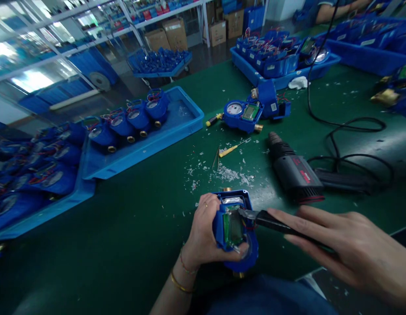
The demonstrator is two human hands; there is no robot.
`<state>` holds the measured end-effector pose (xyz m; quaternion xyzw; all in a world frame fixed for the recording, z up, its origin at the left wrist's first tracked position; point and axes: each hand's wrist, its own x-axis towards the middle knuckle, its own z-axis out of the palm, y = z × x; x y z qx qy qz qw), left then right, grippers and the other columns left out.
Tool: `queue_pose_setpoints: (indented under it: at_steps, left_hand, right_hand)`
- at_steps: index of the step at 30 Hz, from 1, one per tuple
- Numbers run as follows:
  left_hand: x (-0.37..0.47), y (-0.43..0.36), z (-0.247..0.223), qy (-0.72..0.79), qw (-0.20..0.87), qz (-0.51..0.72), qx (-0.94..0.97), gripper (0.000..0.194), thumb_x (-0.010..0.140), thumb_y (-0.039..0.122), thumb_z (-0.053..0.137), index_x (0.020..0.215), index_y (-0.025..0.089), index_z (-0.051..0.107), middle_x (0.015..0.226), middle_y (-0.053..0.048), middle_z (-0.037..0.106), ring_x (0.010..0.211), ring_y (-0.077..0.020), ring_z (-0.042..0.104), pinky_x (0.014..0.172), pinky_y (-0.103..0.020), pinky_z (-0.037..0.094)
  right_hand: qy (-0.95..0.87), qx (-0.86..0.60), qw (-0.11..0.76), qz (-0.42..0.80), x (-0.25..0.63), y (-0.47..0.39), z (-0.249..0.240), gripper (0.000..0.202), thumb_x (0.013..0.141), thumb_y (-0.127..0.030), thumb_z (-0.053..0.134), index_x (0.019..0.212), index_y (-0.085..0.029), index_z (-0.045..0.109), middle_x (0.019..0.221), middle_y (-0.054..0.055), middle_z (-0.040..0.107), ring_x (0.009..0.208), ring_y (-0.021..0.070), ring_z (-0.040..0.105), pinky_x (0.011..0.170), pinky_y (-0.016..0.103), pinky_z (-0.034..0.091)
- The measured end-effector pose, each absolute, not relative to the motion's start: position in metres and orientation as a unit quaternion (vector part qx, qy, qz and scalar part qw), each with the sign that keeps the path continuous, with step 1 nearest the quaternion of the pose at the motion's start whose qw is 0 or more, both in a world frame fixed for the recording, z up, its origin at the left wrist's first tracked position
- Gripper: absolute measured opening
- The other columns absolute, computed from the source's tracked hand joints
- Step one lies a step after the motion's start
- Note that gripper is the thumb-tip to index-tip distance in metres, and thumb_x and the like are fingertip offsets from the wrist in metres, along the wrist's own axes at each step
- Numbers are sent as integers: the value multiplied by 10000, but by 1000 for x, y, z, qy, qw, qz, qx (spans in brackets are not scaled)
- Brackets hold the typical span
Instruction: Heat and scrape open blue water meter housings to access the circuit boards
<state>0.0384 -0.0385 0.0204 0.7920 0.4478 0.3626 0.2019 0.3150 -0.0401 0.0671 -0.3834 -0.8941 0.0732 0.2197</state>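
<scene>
My left hand [204, 234] is wrapped round a blue water meter [250, 258] near the table's front edge. The meter's housing is open, with a green circuit board and display [234, 226] showing, and brass fittings stick out at both ends. In my right hand [347, 245] is a black-handled utility knife [275, 222], gripped along its handle. Its blade tip reaches the upper right edge of the circuit board; whether it touches is too small to tell. Whitish scraps [230, 175] lie on the green table beyond the meter.
A heat gun [294, 168] lies right, its black cord looping behind. Ahead are a yellow screwdriver [229, 151], another screwdriver [214, 119] and an opened meter [244, 114]. Blue trays [147, 151] of meters stand left, another tray [248, 72] at the back. A person's arm [337, 12] shows far right.
</scene>
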Motion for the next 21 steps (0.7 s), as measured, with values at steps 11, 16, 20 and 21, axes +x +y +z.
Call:
queue_pose_setpoints:
  at_steps: [11,16,20,21]
  left_hand:
    - [38,-38,23,469,236,368,767,640,619,584,800,1019,186,498,950,-63,564,963,-296,595,947,-506,502]
    - [44,-37,24,450,237,388,769,608,630,589,782,995,194,497,912,-47,543,933,-284,586,922,-493,508]
    - [44,-38,20,463,230,403,755,640,624,613,776,1022,193,503,962,-73,559,1006,-316,595,897,-484,532]
    - [43,-38,19,468,229,401,753,649,617,613,780,1026,191,505,980,-81,562,1022,-324,595,899,-489,534]
  right_hand:
    - [-902,-352,249,10,316,-44,47,386,1038,-269,415,1405,-187,503,835,5,619,523,93,607,457,233,454]
    - [-883,-368,283,63,310,-47,38,387,1040,-263,414,1413,-192,491,942,46,662,649,97,662,512,186,475]
    - [-876,-380,291,66,315,-47,44,383,1056,-334,376,1419,-279,487,962,9,682,621,67,657,525,150,481]
    - [-876,-384,283,67,318,-46,46,392,1059,-362,363,1431,-309,474,951,-1,683,625,67,663,521,147,479]
